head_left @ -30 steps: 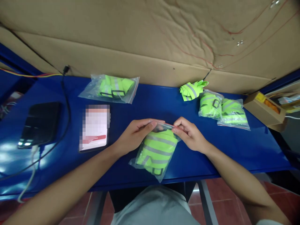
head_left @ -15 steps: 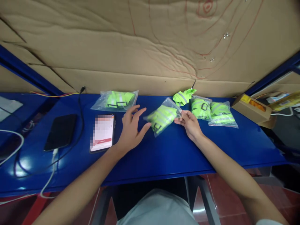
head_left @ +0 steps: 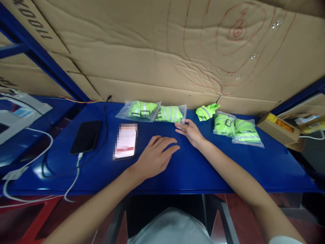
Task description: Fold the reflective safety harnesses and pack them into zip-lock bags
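My right hand (head_left: 190,133) is at the lower right corner of a clear zip bag (head_left: 170,114), thumb and fingers closed on its edge. The bag holds a folded neon-yellow strap with grey reflective stripes. It lies at the back of the blue table, touching a similar bag (head_left: 142,109) on its left, which shows a black buckle. My left hand (head_left: 159,156) hovers over the table in front of them, fingers loosely spread, holding nothing. Right of my right hand lies an unbagged neon strap bundle (head_left: 206,112), with two more bagged straps (head_left: 223,124) (head_left: 245,130) beyond it.
A lit phone (head_left: 125,140) lies left of my left hand. Farther left is a dark phone (head_left: 86,137) with a white cable (head_left: 78,171). A small cardboard box (head_left: 278,130) stands at the right end. A cardboard wall (head_left: 142,51) rises behind the blue table (head_left: 203,169).
My right hand has moved the bagged strap left and back, from above the table to beside the left bag. My left hand has drawn back toward me. The view has shifted left.
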Available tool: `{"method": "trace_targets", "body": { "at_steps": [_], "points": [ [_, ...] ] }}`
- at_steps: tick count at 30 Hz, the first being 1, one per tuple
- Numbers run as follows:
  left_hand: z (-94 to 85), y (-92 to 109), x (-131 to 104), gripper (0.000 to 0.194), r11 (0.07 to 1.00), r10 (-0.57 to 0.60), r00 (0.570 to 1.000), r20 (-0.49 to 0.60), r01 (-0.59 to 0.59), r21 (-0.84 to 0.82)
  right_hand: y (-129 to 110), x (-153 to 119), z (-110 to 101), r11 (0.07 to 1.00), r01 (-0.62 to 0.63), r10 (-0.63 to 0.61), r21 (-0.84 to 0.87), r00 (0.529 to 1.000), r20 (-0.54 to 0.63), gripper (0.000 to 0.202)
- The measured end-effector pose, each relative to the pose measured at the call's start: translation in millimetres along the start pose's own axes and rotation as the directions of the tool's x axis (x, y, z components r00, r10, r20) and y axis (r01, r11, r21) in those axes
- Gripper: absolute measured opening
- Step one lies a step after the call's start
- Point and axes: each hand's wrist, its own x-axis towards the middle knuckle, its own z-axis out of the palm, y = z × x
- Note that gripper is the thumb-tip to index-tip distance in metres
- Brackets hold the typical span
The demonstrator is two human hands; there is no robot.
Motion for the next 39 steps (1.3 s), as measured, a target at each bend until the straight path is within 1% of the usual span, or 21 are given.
{"method": "trace_targets", "body": {
  "at_steps": [2, 4, 5, 6, 7, 8, 10, 11, 12, 14, 15, 17, 19, 21, 24, 27, 29, 32, 35, 37, 39],
  "points": [
    [-17.2, -15.1, -8.5, 0.034, 0.997, -0.058, 0.998, -0.019, 0.059, 0.040, -2.8, -0.4, 0.1, 0.996, 0.017, -0.014, -0.084, 0.999, 0.036, 0.022],
    [-39.1, -35.6, -19.0, 0.032, 0.979, -0.176, 0.981, -0.079, 0.183, 0.091, -5.9, -5.9, -12.0, 0.980, 0.053, -0.046, -0.193, 0.998, 0.040, 0.033],
    [-50.6, -46.2, -24.0, 0.029, 0.959, -0.247, 0.960, -0.129, 0.261, 0.110, -7.6, -10.2, -22.4, 0.963, 0.079, -0.075, -0.257, 0.997, 0.027, 0.039],
    [-61.1, -56.2, -28.1, 0.027, 0.924, -0.346, 0.926, -0.151, 0.364, 0.118, -9.6, -15.2, -34.9, 0.938, 0.110, -0.114, -0.328, 0.993, 0.007, 0.043],
    [-69.8, -64.9, -30.8, 0.026, 0.880, -0.450, 0.884, -0.124, 0.463, 0.108, -12.1, -20.6, -48.9, 0.903, 0.142, -0.164, -0.405, 0.986, -0.019, 0.045],
    [-75.7, -71.9, -31.8, 0.025, 0.837, -0.521, 0.839, -0.159, 0.538, 0.096, -15.2, -25.9, -63.6, 0.856, 0.171, -0.223, -0.487, 0.973, -0.051, 0.044],
    [-76.6, -79.5, -27.7, 0.025, 0.782, -0.594, 0.774, -0.220, 0.619, 0.068, -23.8, -34.1, -92.1, 0.728, 0.201, -0.362, -0.655, 0.925, -0.118, 0.040],
    [-71.4, -79.5, -22.8, 0.025, 0.778, -0.600, 0.762, -0.244, 0.627, 0.044, -29.0, -36.2, -104.9, 0.651, 0.195, -0.431, -0.734, 0.891, -0.145, 0.038],
    [-62.7, -77.0, -16.3, 0.025, 0.792, -0.589, 0.772, -0.236, 0.610, 0.020, -34.4, -36.5, -116.6, 0.571, 0.173, -0.491, -0.803, 0.856, -0.165, 0.037],
    [-38.4, -65.5, -0.8, 0.024, 0.856, -0.513, 0.842, -0.164, 0.516, -0.031, -43.8, -32.7, -136.4, 0.425, 0.095, -0.571, -0.900, 0.800, -0.185, 0.039],
    [-24.6, -57.7, 6.9, 0.023, 0.893, -0.451, 0.886, -0.105, 0.448, -0.053, -46.9, -29.5, -144.7, 0.366, 0.048, -0.592, -0.929, 0.783, -0.193, 0.042],
    [2.1, -42.4, 18.7, 0.021, 0.946, -0.319, 0.947, -0.030, 0.317, -0.070, -48.5, -23.8, -158.8, 0.283, -0.041, -0.614, -0.958, 0.759, -0.214, 0.052],
    [23.3, -31.7, 23.3, 0.021, 0.977, -0.208, 0.978, -0.005, 0.207, -0.051, -45.4, -22.0, -170.1, 0.235, -0.101, -0.624, -0.967, 0.747, -0.230, 0.057],
    [36.7, -27.3, 21.1, 0.022, 0.984, -0.167, 0.986, 0.006, 0.167, -0.054, -41.2, -24.4, -178.2, 0.204, -0.125, -0.627, -0.971, 0.745, -0.228, 0.055],
    [43.7, -28.0, 13.2, 0.021, 0.963, -0.224, 0.973, 0.063, 0.230, -0.140, -39.8, -28.3, -180.7, 0.157, -0.112, -0.646, -0.981, 0.740, -0.188, 0.050],
    [42.3, -29.1, 10.4, 0.020, 0.938, -0.274, 0.955, 0.111, 0.291, -0.190, -40.8, -24.7, -168.6, 0.053, -0.044, -0.651, -0.998, 0.756, -0.067, 0.045],
    [40.4, -28.5, 11.6, 0.020, 0.937, -0.272, 0.956, 0.113, 0.290, -0.196, -37.7, -19.7, -156.0, 0.005, -0.001, -0.625, -1.000, 0.781, -0.004, 0.043],
    [38.7, -27.3, 13.0, 0.022, 0.953, -0.223, 0.967, 0.121, 0.243, -0.182, -27.9, -15.7, -142.5, -0.008, 0.018, -0.583, -1.000, 0.812, 0.019, 0.048],
    [38.3, -26.3, 11.8, 0.024, 0.968, -0.180, 0.973, 0.144, 0.202, -0.148, -19.7, -18.2, -143.8, -0.015, -0.040, -0.591, -0.999, 0.806, -0.023, 0.058],
    [38.4, -25.3, 10.7, 0.024, 0.973, -0.164, 0.976, 0.140, 0.184, -0.137, -17.1, -21.1, -150.5, 0.007, -0.132, -0.610, -0.991, 0.785, -0.109, 0.069],
    [38.5, -24.2, 10.0, 0.023, 0.975, -0.160, 0.978, 0.130, 0.178, -0.133, -16.1, -23.1, -157.4, 0.046, -0.197, -0.592, -0.979, 0.784, -0.186, 0.077]
  ]
}}
